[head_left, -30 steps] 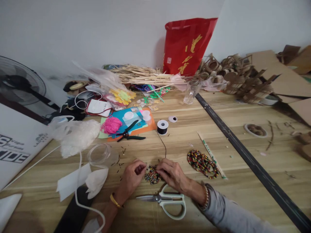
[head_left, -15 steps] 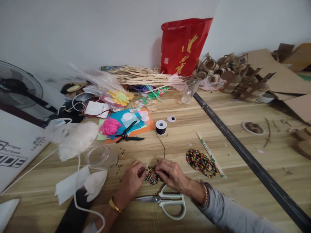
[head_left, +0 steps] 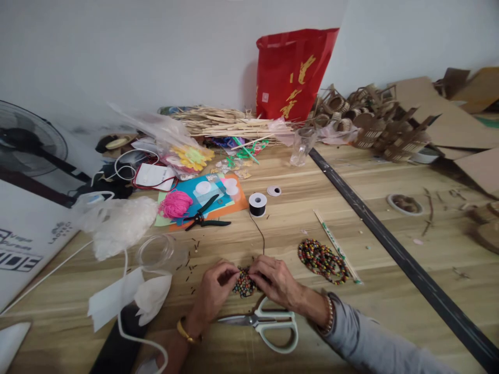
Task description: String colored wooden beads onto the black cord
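Observation:
Over a small pile of multicoloured beads (head_left: 244,284), both hands face each other with fingertips close together. My left hand (head_left: 215,288) is closed in a pinch at the pile's upper left; what sits between its fingertips is too small to make out. My right hand (head_left: 277,280) pinches at the upper right side of the pile. A thin black cord (head_left: 262,235) runs from the spool (head_left: 258,204) down to my right fingers, where its end is hidden. Scissors with pale handles (head_left: 277,326) lie just below the hands, blades pointing left.
A coiled bead strand (head_left: 323,261) lies to the right, beside a thin straw-like stick (head_left: 337,246). Dark-handled pliers (head_left: 205,221) and pink yarn (head_left: 176,204) rest on coloured paper. Behind stand a clear glass (head_left: 303,148) and a red bag (head_left: 294,78). A white cable (head_left: 125,311) crosses the left side.
My left hand has shifted slightly right, bringing its pinched fingertips closer to those of my right hand. The right hand stays almost in place.

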A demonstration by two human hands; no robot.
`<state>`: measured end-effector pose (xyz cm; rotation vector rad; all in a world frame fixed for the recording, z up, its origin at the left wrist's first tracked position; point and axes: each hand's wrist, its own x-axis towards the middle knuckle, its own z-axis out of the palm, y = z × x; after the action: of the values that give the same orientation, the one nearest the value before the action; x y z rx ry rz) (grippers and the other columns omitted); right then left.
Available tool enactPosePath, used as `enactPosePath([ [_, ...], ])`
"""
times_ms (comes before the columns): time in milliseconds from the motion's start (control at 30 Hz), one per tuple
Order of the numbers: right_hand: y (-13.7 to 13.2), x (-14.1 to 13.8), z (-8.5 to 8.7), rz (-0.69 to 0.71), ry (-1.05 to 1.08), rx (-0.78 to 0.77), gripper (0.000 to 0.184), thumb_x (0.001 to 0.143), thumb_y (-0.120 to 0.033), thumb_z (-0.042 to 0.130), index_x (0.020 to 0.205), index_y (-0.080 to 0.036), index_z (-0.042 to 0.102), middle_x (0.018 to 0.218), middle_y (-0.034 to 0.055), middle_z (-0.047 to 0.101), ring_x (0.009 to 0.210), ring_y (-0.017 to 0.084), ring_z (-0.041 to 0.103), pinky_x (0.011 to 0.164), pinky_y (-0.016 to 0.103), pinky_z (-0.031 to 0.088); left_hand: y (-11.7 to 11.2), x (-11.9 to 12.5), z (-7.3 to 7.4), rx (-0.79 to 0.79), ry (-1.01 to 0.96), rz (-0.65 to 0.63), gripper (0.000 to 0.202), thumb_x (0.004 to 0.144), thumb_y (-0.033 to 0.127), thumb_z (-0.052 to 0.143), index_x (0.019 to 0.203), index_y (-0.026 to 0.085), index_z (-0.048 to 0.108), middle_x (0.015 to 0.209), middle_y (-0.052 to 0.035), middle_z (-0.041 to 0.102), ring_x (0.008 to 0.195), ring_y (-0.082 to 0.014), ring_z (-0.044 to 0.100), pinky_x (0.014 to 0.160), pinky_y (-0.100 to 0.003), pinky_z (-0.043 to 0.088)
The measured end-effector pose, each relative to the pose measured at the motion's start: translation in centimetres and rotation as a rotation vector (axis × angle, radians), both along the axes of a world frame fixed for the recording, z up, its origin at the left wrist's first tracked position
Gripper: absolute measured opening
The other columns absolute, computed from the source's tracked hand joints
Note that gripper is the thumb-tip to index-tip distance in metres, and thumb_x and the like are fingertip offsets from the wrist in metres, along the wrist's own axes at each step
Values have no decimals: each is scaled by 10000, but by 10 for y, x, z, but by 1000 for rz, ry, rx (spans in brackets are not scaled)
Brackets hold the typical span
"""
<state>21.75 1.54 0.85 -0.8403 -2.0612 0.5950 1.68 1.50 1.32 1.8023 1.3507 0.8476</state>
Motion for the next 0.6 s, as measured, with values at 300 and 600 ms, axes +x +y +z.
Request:
enactPosePath([
  [300, 0, -1, 0, -1, 16, 25, 163, 973, -216, 450, 854, -184, 557, 740, 39, 588, 649, 146, 555, 580, 229, 446, 7, -6, 8, -196, -320, -8, 96, 725, 233, 682, 718, 138, 692, 724, -45, 679, 698, -159, 623, 665, -239, 508],
  [600, 0, -1, -3, 3, 5, 8, 168, 969, -218, 451, 844, -187, 560, 738, 43, 587, 658, 155, 563, 586, 236, 456, 4, -3, 12, -275, -304, -31, 143, 721, 283, 699, 741, 143, 719, 778, -72, 740, 744, -189, 671, 728, -286, 552],
])
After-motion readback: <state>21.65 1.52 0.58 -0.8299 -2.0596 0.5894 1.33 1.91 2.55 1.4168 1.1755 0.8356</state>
